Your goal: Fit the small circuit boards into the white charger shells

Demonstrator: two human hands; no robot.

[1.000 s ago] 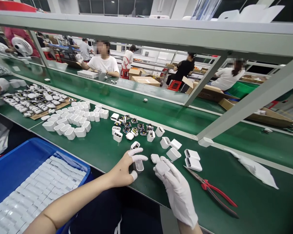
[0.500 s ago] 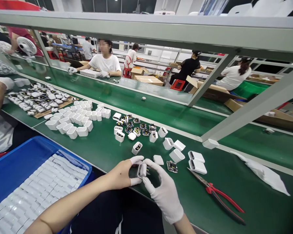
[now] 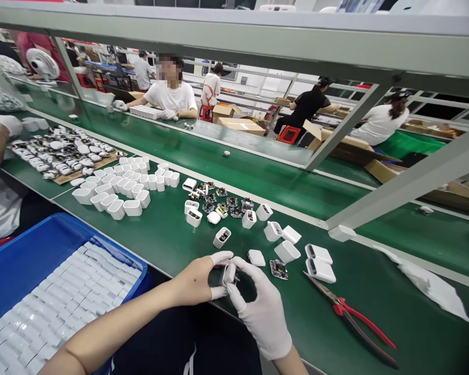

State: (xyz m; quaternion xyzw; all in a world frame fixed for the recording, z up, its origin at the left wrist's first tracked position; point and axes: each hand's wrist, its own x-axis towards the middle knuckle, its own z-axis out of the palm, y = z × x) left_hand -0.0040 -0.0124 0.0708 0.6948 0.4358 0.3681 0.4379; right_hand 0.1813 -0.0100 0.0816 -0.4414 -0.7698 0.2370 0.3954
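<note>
At the near edge of the bench, a small white plug charger [image 3: 229, 273] with metal prongs on its right side is held between both hands. My left hand [image 3: 195, 278], with white covers on its fingertips, pinches it from the left. My right hand [image 3: 263, 310], in a white glove, closes on its other side with thumb and fingers. Just beyond are a white cap piece [image 3: 256, 257], a bare circuit board [image 3: 279, 269] and an upright white charger shell [image 3: 222, 237] with parts inside. Fingers partly cover the held charger.
Red-handled pliers [image 3: 349, 315] lie at right, near two white shells [image 3: 319, 263]. Circuit boards [image 3: 221, 203] and rows of white shells [image 3: 117, 190] stand farther off. A blue bin [image 3: 35, 245] of white pieces is at left. A slanted post [image 3: 406, 179] rises at right; co-workers sit beyond.
The charger has turned slightly between my fingers, and its prongs show less than before. Both hands keep their hold. The view has shifted a little; the bench items look unmoved.
</note>
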